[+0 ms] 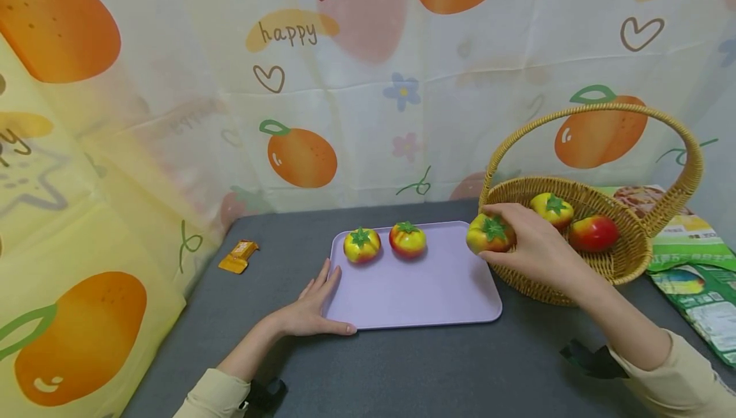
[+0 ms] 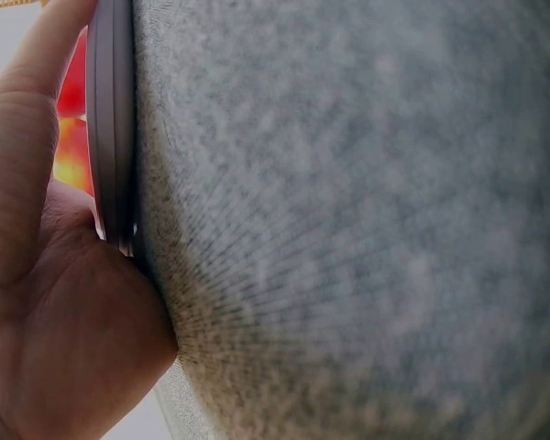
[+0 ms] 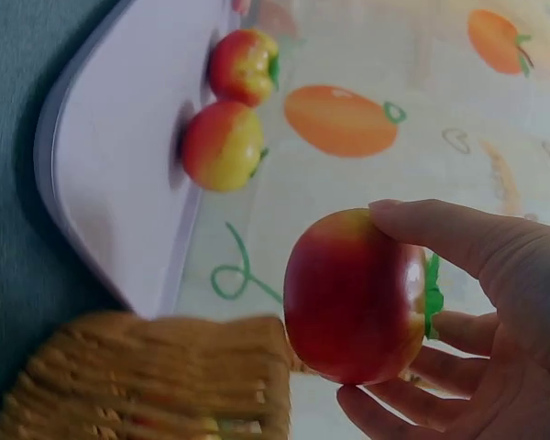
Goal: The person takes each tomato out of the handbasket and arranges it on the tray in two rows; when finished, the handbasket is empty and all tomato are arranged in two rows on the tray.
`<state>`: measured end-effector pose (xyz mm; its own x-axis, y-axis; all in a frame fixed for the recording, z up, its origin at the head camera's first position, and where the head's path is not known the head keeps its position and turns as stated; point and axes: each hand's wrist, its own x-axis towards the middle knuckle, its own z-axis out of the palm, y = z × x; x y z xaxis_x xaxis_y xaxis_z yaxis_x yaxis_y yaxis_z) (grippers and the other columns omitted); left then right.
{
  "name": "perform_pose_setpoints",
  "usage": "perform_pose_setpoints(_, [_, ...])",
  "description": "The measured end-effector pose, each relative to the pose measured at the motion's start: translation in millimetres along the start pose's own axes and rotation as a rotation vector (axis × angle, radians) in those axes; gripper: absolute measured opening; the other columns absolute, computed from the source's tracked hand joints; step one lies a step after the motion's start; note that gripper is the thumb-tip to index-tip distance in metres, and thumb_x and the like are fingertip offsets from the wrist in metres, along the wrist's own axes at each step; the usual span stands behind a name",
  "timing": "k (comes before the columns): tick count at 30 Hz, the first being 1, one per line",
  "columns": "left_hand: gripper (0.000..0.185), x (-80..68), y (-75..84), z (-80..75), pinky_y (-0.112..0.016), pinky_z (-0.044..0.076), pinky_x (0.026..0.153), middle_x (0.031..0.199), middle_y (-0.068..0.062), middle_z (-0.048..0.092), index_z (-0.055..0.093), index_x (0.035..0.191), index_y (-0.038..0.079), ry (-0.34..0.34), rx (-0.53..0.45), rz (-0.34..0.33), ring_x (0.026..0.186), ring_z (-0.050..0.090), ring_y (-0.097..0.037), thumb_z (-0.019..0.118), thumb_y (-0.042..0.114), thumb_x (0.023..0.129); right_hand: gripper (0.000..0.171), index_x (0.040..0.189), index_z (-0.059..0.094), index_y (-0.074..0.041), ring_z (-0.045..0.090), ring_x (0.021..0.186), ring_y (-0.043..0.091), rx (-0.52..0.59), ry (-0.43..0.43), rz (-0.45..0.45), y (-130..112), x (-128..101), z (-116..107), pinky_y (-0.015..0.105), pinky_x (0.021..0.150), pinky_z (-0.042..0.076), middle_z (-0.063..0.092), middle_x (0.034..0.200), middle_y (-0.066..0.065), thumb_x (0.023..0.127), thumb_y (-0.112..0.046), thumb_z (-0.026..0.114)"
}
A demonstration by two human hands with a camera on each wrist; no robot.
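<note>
Both arms: cream/beige long sleeves, cuffs pushed up the forearm. Black strap-mounted device at each wrist, under the forearm. left hand (image 1: 313, 312) and right hand (image 1: 537, 248) bare, no rings or gloves visible.

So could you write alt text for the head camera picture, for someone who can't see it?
A person's right hand holds a yellow-red toy tomato between a woven wicker basket and a lilac plastic tray with two similar tomatoes on it. Their left hand rests on the tray's near-left corner.

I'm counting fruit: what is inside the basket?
Two fruits lie in the basket: a yellow tomato and a red one. The right hand hides the near-left part.
</note>
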<state>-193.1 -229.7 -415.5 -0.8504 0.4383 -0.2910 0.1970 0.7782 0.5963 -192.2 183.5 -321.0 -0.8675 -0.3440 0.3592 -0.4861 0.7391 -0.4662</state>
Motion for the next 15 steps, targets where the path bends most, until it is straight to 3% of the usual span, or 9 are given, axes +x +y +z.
perform_pose_setpoints(15, [0.118,0.3,-0.7,-0.1,-0.063,-0.001,0.111,0.16,-0.012,-0.022,0.002,0.158,0.012,-0.002,0.002,0.0,0.145,-0.011,-0.044,0.073,0.06,0.077,0.065,0.131,0.053,-0.001,0.053,0.109,0.033,0.03,-0.05,-0.007,-11,14,35,0.052,0.094,0.044,0.057,0.127,0.017,0.078,-0.022,0.084])
